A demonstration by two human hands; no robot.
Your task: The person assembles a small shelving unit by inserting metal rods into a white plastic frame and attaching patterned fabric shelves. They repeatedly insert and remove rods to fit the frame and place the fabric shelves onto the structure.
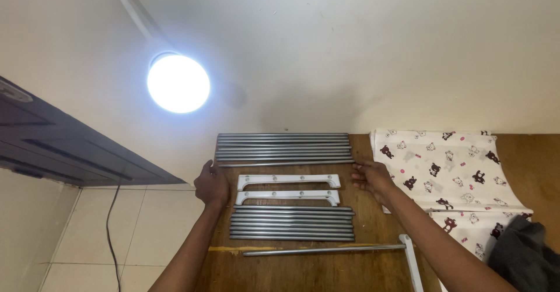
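hands gripping opposite ends of the lowest grey rod point(286, 163) in the 12 o'clock bundle: left hand point(211, 184) at 9 o'clock, right hand point(371, 177) pinching at 3 o'clock, white brackets point(289, 189) lying between.

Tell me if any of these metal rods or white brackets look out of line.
One long rod lies alone at the near edge, slightly slanted, apart from the two neat rod bundles. The left hand and right hand flank the two parallel white brackets. Nothing looks damaged.
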